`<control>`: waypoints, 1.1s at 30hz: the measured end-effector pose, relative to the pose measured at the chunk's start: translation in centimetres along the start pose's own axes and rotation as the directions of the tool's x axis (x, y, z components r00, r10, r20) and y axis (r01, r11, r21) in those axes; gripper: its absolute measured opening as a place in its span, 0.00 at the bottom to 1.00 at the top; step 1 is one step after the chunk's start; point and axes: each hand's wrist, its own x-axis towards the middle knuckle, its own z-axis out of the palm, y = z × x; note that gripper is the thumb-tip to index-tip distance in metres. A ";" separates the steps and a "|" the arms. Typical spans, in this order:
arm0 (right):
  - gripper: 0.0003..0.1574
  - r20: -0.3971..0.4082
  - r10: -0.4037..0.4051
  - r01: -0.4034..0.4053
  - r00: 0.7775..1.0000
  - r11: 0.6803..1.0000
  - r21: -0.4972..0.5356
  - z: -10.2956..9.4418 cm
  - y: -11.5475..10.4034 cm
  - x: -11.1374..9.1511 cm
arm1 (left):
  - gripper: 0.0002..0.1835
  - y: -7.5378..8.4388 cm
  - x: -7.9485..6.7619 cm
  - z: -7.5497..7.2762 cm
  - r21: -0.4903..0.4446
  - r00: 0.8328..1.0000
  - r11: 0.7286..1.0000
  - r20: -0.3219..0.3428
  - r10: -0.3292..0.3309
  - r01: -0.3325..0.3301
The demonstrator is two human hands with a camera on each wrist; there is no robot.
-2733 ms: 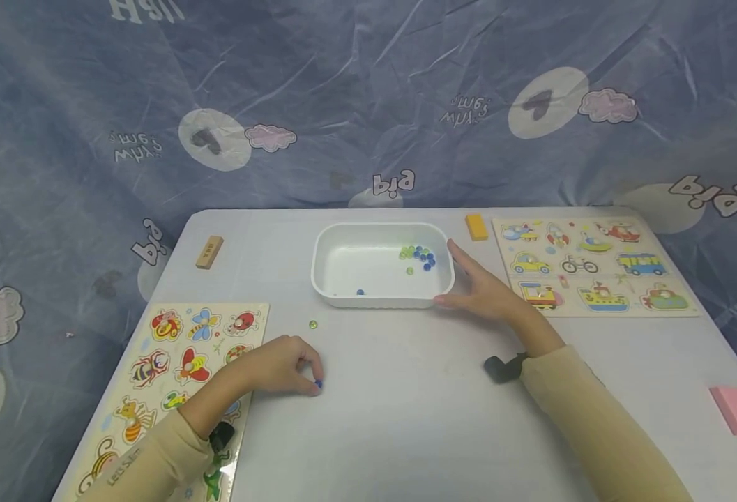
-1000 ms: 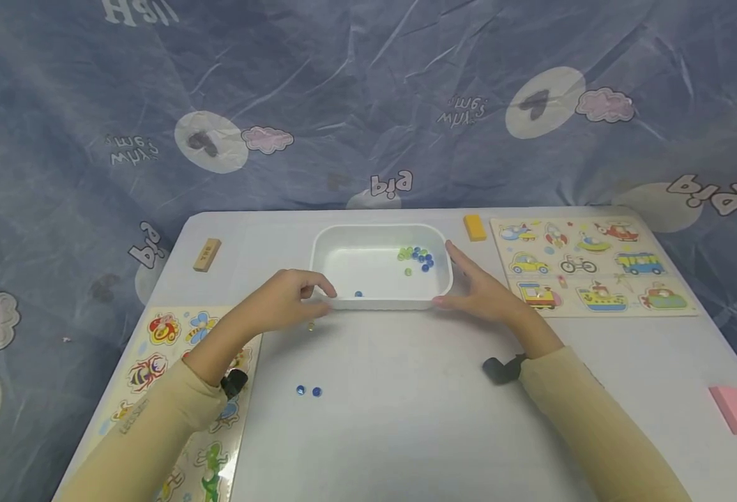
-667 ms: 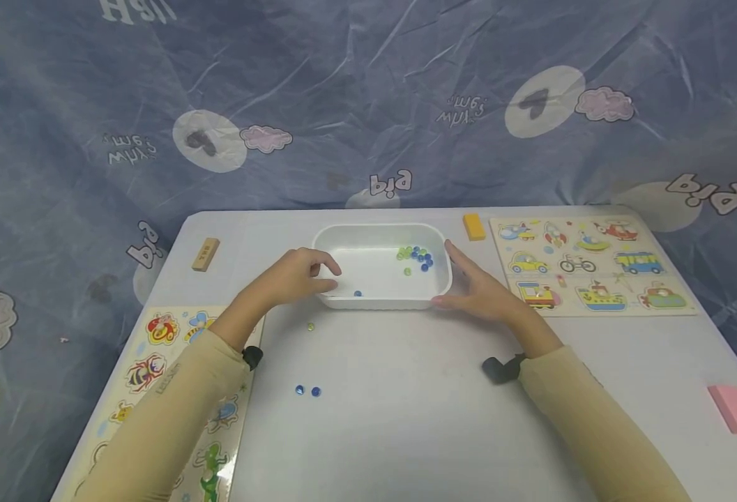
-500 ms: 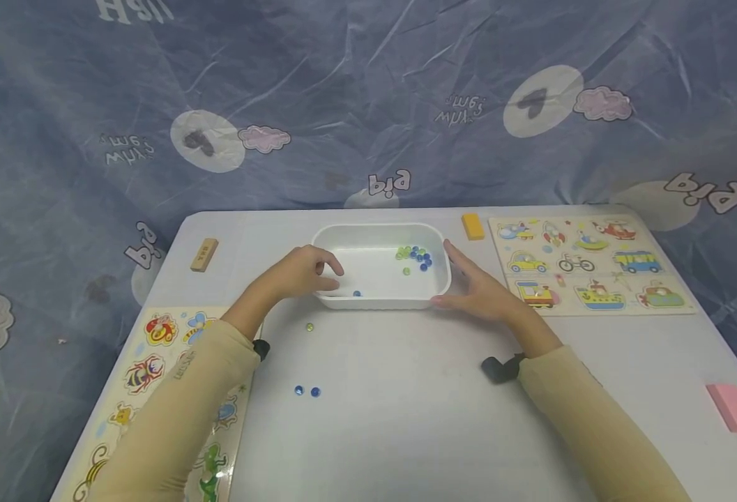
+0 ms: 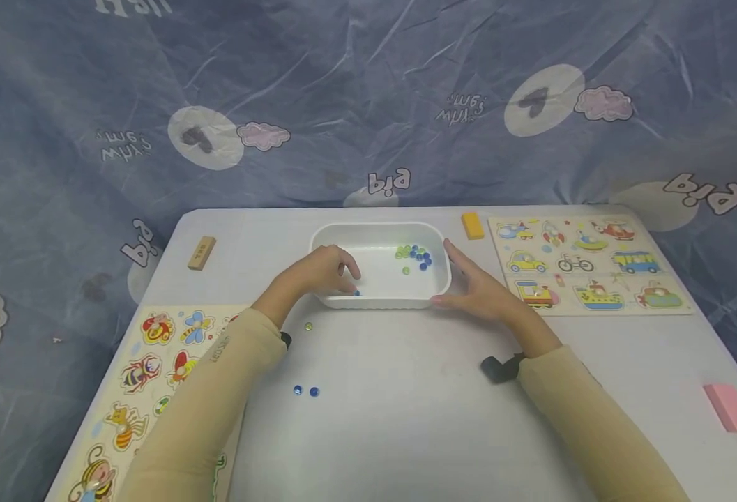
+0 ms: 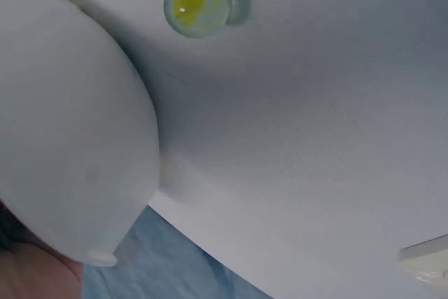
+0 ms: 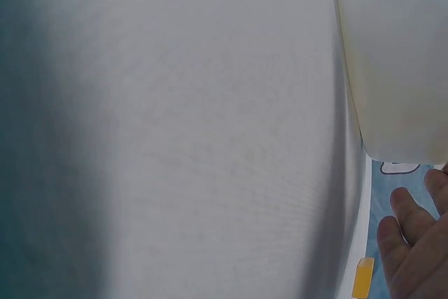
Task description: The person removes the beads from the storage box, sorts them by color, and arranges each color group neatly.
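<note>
Fingers (image 5: 350,263) of the left hand (image 5: 325,270) hang loose and apart, thumb (image 5: 344,286) by a round blue bead (image 5: 358,293) in the smooth white tray (image 5: 381,304), can't tell if touching. Right hand (image 5: 480,287) is spread against the tray's end. Left wrist cam catches a glassy bead (image 6: 199,5) with yellow inside; from the head it's a dot.

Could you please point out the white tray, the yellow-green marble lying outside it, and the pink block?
White tray (image 5: 382,304): head view, on its near outer wall.
Yellow-green marble (image 6: 197,5): left wrist view, on its middle.
Pink block (image 5: 731,408): head view, on its upper face.
</note>
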 end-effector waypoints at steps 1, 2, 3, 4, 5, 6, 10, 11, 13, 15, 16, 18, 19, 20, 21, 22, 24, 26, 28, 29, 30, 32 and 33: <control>0.69 -0.001 0.000 0.000 1.000 1.000 0.001 0.0 0.0 0.0 | 0.12 0.1 0.2 0.1 0.016 1.000 1.000 0.005 -0.003 0.003; 0.69 -0.002 0.000 0.000 1.000 1.000 0.001 0.0 0.0 0.0 | 0.11 0.2 0.3 0.2 0.031 1.000 0.999 0.010 -0.006 0.006; 0.69 -0.004 0.001 -0.001 1.000 1.000 0.000 0.0 0.0 -0.1 | 0.11 0.3 0.5 0.2 0.050 1.000 0.999 0.014 -0.008 0.007; 0.70 -0.004 0.001 -0.001 1.000 1.000 -0.004 0.0 0.0 -0.1 | 0.10 0.4 0.6 0.3 0.071 1.000 0.997 0.020 -0.007 0.006; 0.70 -0.006 0.003 -0.003 1.000 1.000 -0.010 -0.1 0.0 -0.1 | 0.09 0.5 0.7 0.4 0.091 1.000 0.996 0.027 -0.011 0.009; 0.70 -0.006 0.005 -0.005 1.000 1.000 -0.016 -0.1 0.0 -0.1 | 0.08 0.6 0.8 0.5 0.104 0.999 0.995 0.035 -0.016 0.013; 0.70 -0.008 0.008 -0.008 1.000 1.000 -0.026 -0.1 0.2 0.0 | 0.04 0.9 0.9 0.7 0.130 0.997 0.991 0.050 -0.051 0.044; 0.70 -0.009 0.011 -0.011 1.000 1.000 -0.027 -0.1 0.2 0.0 | 0.04 0.9 1.0 0.8 0.129 0.997 0.990 0.050 -0.061 0.054; 0.70 -0.010 0.013 -0.013 1.000 1.000 -0.025 0.0 0.2 0.0 | 0.03 1.0 1.0 0.9 0.121 0.996 0.990 0.048 -0.077 0.071; 0.70 -0.009 0.007 -0.007 1.000 1.000 -0.022 0.0 0.3 0.0 | 0.03 1.0 1.1 1.0 0.116 0.995 0.990 0.048 -0.085 0.079; 0.70 -0.008 0.006 -0.006 1.000 1.000 -0.019 0.0 0.3 0.0 | 0.03 1.0 1.1 1.1 0.113 0.995 0.990 0.050 -0.089 0.083; 0.70 -0.007 0.004 -0.004 1.000 1.000 -0.014 0.0 0.3 0.0 | 0.03 1.0 1.2 1.2 0.112 0.995 0.991 0.054 -0.085 0.078; 0.71 -0.007 0.001 -0.001 1.000 1.000 -0.013 0.0 0.3 0.0 | 0.03 1.0 1.2 1.3 0.110 0.995 0.991 0.058 -0.082 0.075; 0.71 -0.006 -0.001 0.001 1.000 1.000 -0.013 0.1 0.3 0.0 | 0.03 1.0 1.2 1.3 0.111 0.995 0.991 0.060 -0.077 0.070; 0.71 -0.006 0.001 -0.001 1.000 1.000 -0.014 0.1 0.3 0.1 | 0.03 1.0 1.2 1.4 0.113 0.996 0.992 0.062 -0.070 0.063; 0.71 -0.006 0.001 -0.001 1.000 1.000 -0.015 0.1 0.3 0.1 | 0.03 1.0 1.2 1.4 0.117 0.996 0.992 0.063 -0.063 0.055; 0.71 -0.006 -0.003 0.002 1.000 1.000 -0.017 0.1 0.3 0.1 | 0.03 1.1 1.2 1.5 0.117 0.996 0.992 0.065 -0.055 0.047; 0.70 -0.007 -0.008 0.008 1.000 1.000 -0.016 0.1 0.4 0.1 | 0.03 1.2 1.1 1.4 0.116 0.997 0.993 0.064 -0.045 0.037; 0.70 -0.005 -0.001 0.001 1.000 1.000 -0.011 0.0 -0.1 -0.1 | 0.03 1.2 1.1 1.3 0.103 0.999 0.994 0.049 -0.022 0.017; 0.70 -0.005 -0.001 0.001 1.000 1.000 -0.011 0.0 0.0 -0.1 | 0.03 1.2 1.2 1.2 0.094 0.999 0.996 0.040 -0.007 0.003; 0.70 -0.006 0.000 0.000 1.000 1.000 -0.012 0.0 0.0 -0.1 | 0.03 1.2 1.2 1.1 0.081 1.000 0.997 0.029 0.004 -0.007; 0.70 -0.005 0.003 -0.003 1.000 1.000 -0.014 0.0 0.0 0.0 | 0.03 1.1 1.3 0.9 0.043 1.000 0.999 0.002 0.025 -0.025; 0.71 -0.005 0.002 -0.002 1.000 1.000 -0.017 0.0 0.1 0.0 | 0.04 1.1 1.3 0.7 0.021 0.999 0.999 -0.008 0.038 -0.038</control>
